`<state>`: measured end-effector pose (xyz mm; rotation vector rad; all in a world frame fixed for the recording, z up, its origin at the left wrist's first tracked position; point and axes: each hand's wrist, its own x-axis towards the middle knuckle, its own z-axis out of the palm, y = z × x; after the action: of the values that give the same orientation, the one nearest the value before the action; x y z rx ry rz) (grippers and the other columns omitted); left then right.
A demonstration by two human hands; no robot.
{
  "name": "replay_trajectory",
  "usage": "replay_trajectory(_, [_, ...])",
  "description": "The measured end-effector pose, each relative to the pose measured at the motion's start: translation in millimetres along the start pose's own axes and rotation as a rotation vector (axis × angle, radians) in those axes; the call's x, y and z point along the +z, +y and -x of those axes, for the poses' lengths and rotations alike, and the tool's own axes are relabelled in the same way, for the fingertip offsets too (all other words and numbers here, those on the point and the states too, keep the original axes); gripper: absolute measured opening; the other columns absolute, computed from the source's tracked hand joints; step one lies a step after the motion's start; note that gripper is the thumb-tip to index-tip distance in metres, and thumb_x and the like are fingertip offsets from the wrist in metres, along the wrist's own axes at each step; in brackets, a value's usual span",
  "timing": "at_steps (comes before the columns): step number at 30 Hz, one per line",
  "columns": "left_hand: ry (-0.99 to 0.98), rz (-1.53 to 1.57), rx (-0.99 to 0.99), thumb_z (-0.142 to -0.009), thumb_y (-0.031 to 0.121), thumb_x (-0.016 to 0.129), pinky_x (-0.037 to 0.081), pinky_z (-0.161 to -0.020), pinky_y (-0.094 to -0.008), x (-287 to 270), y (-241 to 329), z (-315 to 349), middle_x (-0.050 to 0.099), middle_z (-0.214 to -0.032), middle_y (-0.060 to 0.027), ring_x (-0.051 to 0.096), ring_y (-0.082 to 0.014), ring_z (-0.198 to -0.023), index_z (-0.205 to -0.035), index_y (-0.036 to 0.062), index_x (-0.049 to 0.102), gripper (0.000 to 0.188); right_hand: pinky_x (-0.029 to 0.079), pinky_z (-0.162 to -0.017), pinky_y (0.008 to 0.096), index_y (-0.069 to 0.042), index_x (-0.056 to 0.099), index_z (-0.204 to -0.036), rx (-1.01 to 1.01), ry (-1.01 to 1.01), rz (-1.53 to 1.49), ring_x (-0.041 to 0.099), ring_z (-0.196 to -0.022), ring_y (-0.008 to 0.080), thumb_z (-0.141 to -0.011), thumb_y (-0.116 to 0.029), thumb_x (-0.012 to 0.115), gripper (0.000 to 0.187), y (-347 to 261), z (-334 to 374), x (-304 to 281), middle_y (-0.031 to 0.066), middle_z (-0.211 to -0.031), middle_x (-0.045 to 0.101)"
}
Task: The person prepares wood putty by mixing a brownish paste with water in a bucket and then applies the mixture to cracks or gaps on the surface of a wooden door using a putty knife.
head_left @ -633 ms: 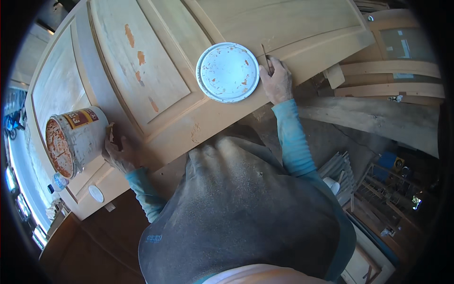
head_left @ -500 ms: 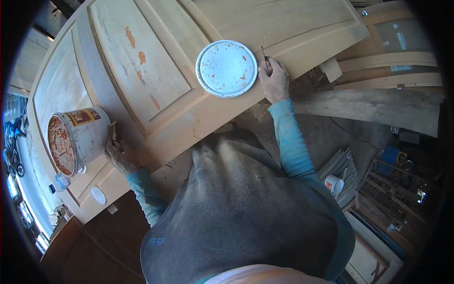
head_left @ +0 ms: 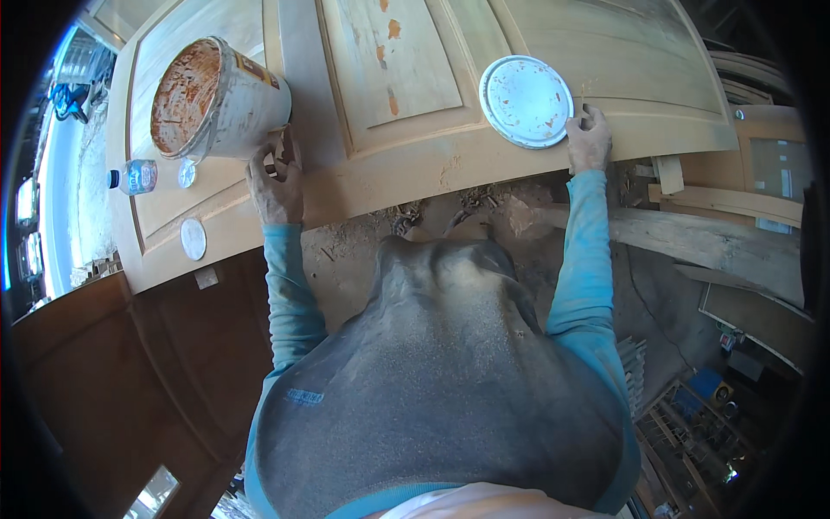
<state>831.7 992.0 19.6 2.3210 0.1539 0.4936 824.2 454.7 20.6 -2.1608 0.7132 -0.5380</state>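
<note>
A large wooden panel door (head_left: pixel 380 182) lies flat in front of me, with orange filler patches (head_left: pixel 393 30) on one panel. My left hand (head_left: pixel 277 186) is beside a white bucket (head_left: pixel 251 108) smeared inside with orange filler. Its fingers are closed on a brown folded sheet (head_left: pixel 284 143), perhaps sandpaper, partly hidden. Over the door's near edge, my right hand (head_left: pixel 590 141) pinches a thin upright piece (head_left: pixel 581 109) seen edge-on; its kind is unclear. A white bucket lid (head_left: pixel 527 102) speckled with orange bits lies just left of that hand.
A small plastic bottle (head_left: pixel 138 177) and a white disc (head_left: pixel 194 239) are on the door at the left. Wood shavings (head_left: pixel 450 173) dot its near rail. A thick timber beam (head_left: pixel 709 240) and stacked door frames (head_left: pixel 735 199) stand at the right. A brown panel (head_left: pixel 147 363) is at the lower left.
My view has swung left, so the door, bucket and lid appear farther right. My left hand stays beside the bucket and my right hand beside the lid, each with its piece.
</note>
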Motion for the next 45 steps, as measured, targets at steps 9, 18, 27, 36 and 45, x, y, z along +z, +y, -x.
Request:
replay_trajectory(9, [0.26,0.948,-0.477,-0.091,0.008,0.069,0.059,-0.093,-0.0378,-34.3,2.0,21.0,0.063,-0.12,-0.0143,0.068,-0.0246,-0.106,-0.145,-0.0017,0.042,0.061,0.059,-0.088,0.0354,0.01,0.053,-0.142,0.075,0.036,-0.098,0.072,-0.103,0.0249,-0.092,-0.001,0.069,0.054,40.4,19.6,-70.3,0.0235,-0.117,0.071])
replay_trajectory(18, [0.554,0.986,-0.381,-0.09,0.019,0.08,0.056,-0.067,-0.0284,-110.0,-21.0,-40.0,0.064,-0.103,-0.0087,0.065,-0.0178,-0.083,-0.123,0.0006,0.055,0.046,0.058,-0.066,0.0283,0.012,0.057,-0.137,0.125,0.112,-0.171,0.073,-0.092,0.0211,-0.094,-0.006,0.07,0.048,92.7,21.3,-92.3,0.0221,-0.119,0.072])
replay_trajectory(27, [0.321,0.837,-0.413,-0.083,0.028,0.093,0.044,-0.048,-0.0259,-142.5,-71.3,-135.7,0.054,-0.068,0.0026,0.052,-0.01,-0.051,-0.092,0.0162,0.062,0.034,0.059,-0.06,0.0307,0.006,0.059,-0.136,0.166,0.21,-0.219,0.073,-0.089,0.0228,-0.096,-0.021,0.077,0.051,92.6,39.9,-75.8,0.0213,-0.113,0.074])
replay_trajectory(36, [-0.129,0.825,-0.379,-0.098,0.026,0.075,0.065,-0.074,-0.0348,-147.9,-106.1,-195.8,0.073,-0.116,-0.0116,0.076,-0.0225,-0.092,-0.131,0.0026,0.06,0.043,0.056,-0.056,0.0269,0.004,0.056,-0.138,0.219,0.258,-0.363,0.071,-0.08,0.015,-0.095,-0.005,0.074,0.047,48.9,79.5,-76.7,0.0174,-0.109,0.076])
replay_trajectory(45, [-0.052,0.719,-0.262,-0.094,0.017,0.067,0.062,-0.08,-0.0302,-133.0,-30.3,-184.4,0.066,-0.123,-0.0104,0.07,-0.0195,-0.105,-0.138,0.0037,0.055,0.047,0.054,-0.063,0.0269,0.003,0.057,-0.136,0.224,0.282,-0.319,0.068,-0.079,0.0119,-0.096,-0.002,0.07,0.043,70.9,98.3,-83.5,0.0134,-0.107,0.075])
